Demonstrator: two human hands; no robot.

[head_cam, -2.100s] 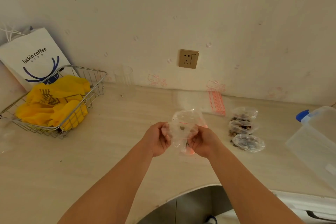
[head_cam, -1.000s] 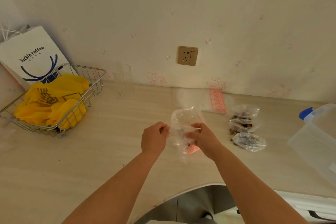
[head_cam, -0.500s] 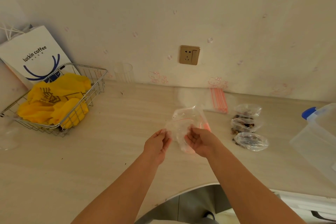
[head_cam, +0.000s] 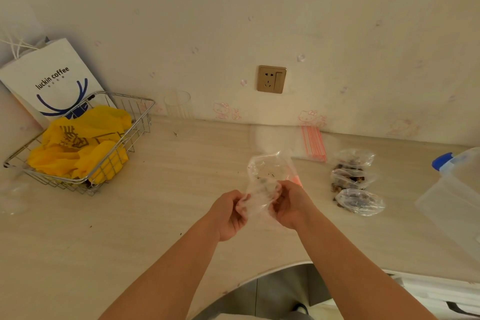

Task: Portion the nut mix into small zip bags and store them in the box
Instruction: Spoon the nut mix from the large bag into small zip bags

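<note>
Above the middle of the counter, my left hand [head_cam: 228,213] and my right hand [head_cam: 291,205] both grip a crumpled clear plastic bag [head_cam: 265,176] with a few nut crumbs inside and a red strip at its right edge. Three small filled zip bags of nut mix [head_cam: 357,182] lie in a row to the right. A stack of flat clear zip bags with red strips [head_cam: 313,143] lies by the wall. The clear storage box [head_cam: 459,205] with a blue clip [head_cam: 441,160] stands at the far right.
A wire basket [head_cam: 124,138] holding yellow plastic bags sits at the left, with a white paper coffee bag [head_cam: 46,78] behind it. A clear cup [head_cam: 178,105] stands against the wall. A wall socket [head_cam: 271,79] is above the counter. The counter edge curves inward below my arms.
My hands have closed back onto the clear bag and drawn together, crumpling its lower part; half a second ago their fingers were looser around it.
</note>
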